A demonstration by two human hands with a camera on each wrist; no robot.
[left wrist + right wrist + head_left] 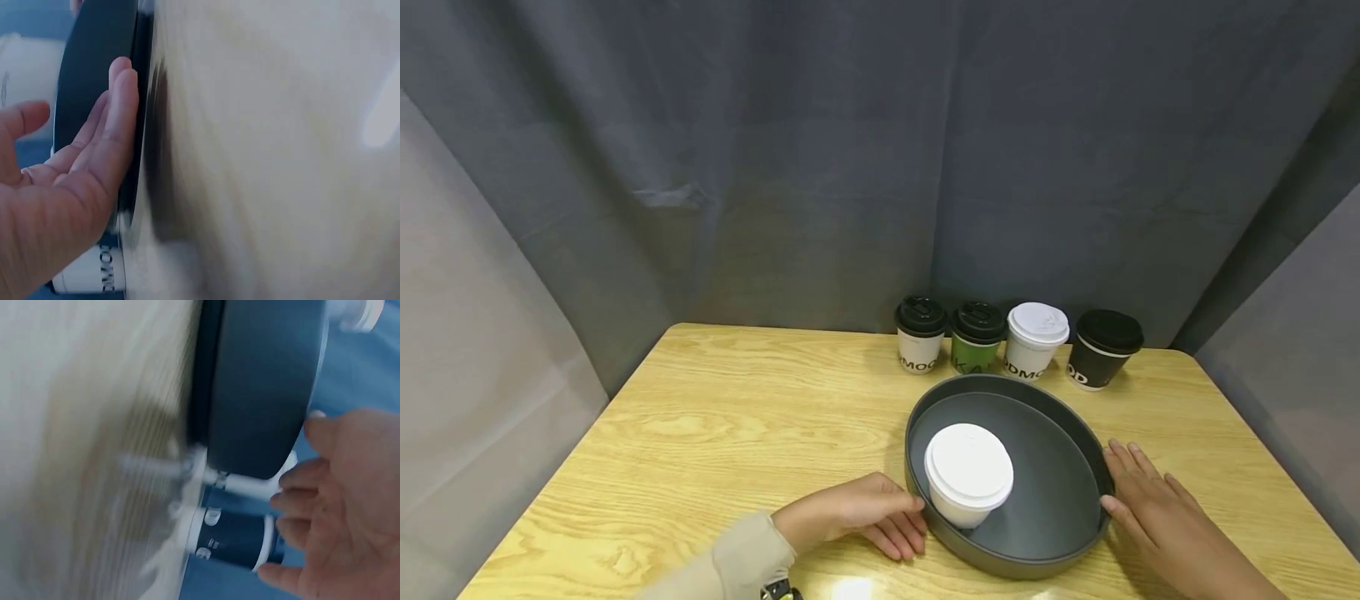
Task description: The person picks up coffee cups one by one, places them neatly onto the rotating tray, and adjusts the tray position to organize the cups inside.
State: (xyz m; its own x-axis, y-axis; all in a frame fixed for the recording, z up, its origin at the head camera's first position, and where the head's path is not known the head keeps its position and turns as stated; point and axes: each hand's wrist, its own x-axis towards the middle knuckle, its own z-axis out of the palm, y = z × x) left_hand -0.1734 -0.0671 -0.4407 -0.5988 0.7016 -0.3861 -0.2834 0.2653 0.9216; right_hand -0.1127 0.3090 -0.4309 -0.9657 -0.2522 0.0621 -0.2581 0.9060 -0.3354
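Note:
A round dark grey tray [1052, 467] with a low wall is at the right front of the table. Inside its left part stands a white paper cup with a white lid [968, 467]. My left hand [880, 512] is at the tray's left side, its thumb by the rim. In the left wrist view the left hand's fingers [115, 125] lie nearly straight along the outer wall. On the opposite side, my right hand [1157, 517] has its thumb and fingertips against the tray's wall. The right wrist view shows that hand [356, 500] with loosely extended fingers, not curled round the wall.
Behind the tray several lidded paper cups stand in a row: a white cup with black lid [919, 333], a green cup [976, 337], a white cup with white lid [1035, 340] and a black cup [1102, 350]. A dark curtain [820, 167] hangs behind the wooden table [700, 417].

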